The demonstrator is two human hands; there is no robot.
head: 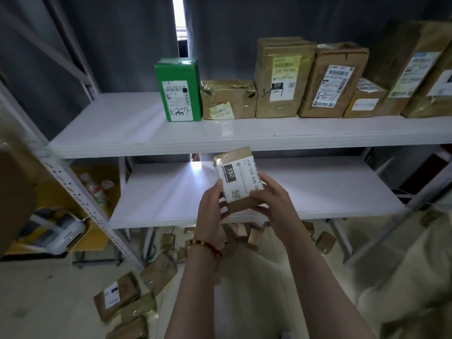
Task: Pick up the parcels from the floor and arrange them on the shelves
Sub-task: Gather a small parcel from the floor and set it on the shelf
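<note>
Head view: small parcel (238,178) sits at frame centre, held up in front of the lower shelf (318,192) and not yet on any board. Both hands clamp it. The left hand (212,206) has its thumb on the label and fingers curled behind the lower-left edge. The right hand (271,194) is wrapped round the lower-right corner. The label is turned to the camera, probably to read the code and choose a slot. The upper shelf (122,133) carries a row at upper right, labels facing out, with the green parcel (179,90) at its left end. The stretch of board left of it looks like the next slot. The floor parcels (119,293) at lower left are not yet shelved.
</note>
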